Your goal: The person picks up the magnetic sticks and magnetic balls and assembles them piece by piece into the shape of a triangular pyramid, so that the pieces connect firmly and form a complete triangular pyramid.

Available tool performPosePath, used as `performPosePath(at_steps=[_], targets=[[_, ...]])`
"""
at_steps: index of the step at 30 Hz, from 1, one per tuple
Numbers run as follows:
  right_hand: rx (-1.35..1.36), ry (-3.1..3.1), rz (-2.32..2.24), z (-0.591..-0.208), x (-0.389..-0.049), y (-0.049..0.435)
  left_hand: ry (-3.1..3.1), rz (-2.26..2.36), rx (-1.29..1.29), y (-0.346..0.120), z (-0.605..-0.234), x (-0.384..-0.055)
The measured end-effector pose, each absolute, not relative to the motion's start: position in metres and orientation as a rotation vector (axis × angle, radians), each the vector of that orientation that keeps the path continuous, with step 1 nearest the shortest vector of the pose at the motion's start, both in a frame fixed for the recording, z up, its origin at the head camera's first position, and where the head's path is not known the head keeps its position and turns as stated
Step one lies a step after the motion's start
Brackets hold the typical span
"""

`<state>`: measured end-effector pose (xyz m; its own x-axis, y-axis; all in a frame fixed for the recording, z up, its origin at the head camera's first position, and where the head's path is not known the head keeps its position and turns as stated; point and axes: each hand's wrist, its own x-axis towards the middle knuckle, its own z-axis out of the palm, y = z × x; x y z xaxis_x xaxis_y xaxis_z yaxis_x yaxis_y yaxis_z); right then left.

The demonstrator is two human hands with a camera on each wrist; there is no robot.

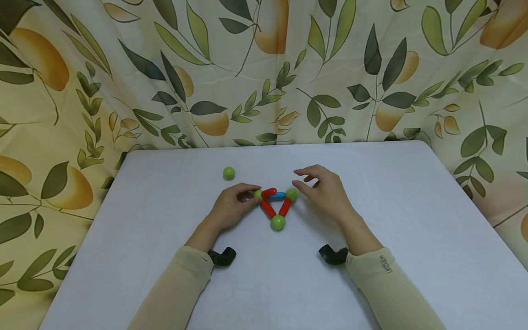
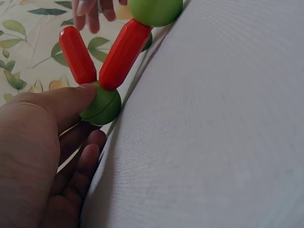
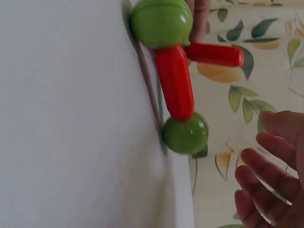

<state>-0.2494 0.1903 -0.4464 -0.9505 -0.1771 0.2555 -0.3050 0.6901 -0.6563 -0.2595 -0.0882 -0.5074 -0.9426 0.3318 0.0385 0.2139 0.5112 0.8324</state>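
Observation:
Three green balls joined by rods form a triangle on the table. Two red rods (image 1: 268, 209) meet at the near ball (image 1: 278, 222), and a blue rod (image 1: 278, 195) runs along the far side. My left hand (image 1: 231, 205) pinches the left corner ball (image 2: 103, 107), thumb on top and fingers beneath. From that ball a further red rod (image 2: 77, 54) sticks up at a slant, its other end free. Just right of the right corner ball (image 1: 291, 195), my right hand (image 1: 327, 192) hovers with fingers loosely bent, holding nothing.
A loose green ball (image 1: 228, 173) lies behind my left hand. The white table (image 1: 165, 183) ends at a leaf-and-fruit patterned curtain (image 1: 264, 91). Black devices (image 1: 222, 256) are worn at both wrists.

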Motion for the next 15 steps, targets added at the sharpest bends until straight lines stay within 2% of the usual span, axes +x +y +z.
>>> performPosePath(at_steps=[15], targets=[[0.004,-2.864,1.057,-0.443,-0.262,0.246,2.642,1.473,0.481,-0.090,-0.509,-0.261]])
